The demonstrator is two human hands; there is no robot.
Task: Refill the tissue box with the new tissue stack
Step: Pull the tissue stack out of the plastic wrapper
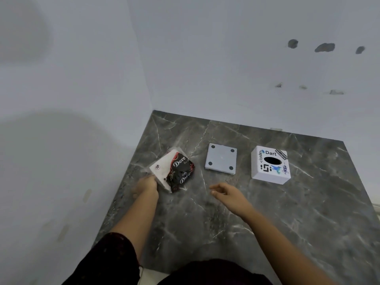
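Gripping the tissue pack (171, 170) by its near corner with the left hand (146, 185), close to the counter (267, 233) left edge; hovering the right hand (225, 192) empty, fingers loosely spread, likely readying to help unwrap. Leaving the tissue box (269, 165) toward the right and its base plate (221, 158) feet-up mid-counter, clearing the underside for loading.

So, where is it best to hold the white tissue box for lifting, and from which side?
Probably grip the tissue box across its left and right walls, coming from above with the free right hand. It stands upright with flat sides, apart from the base plate; the oval hole on top gives little hold.
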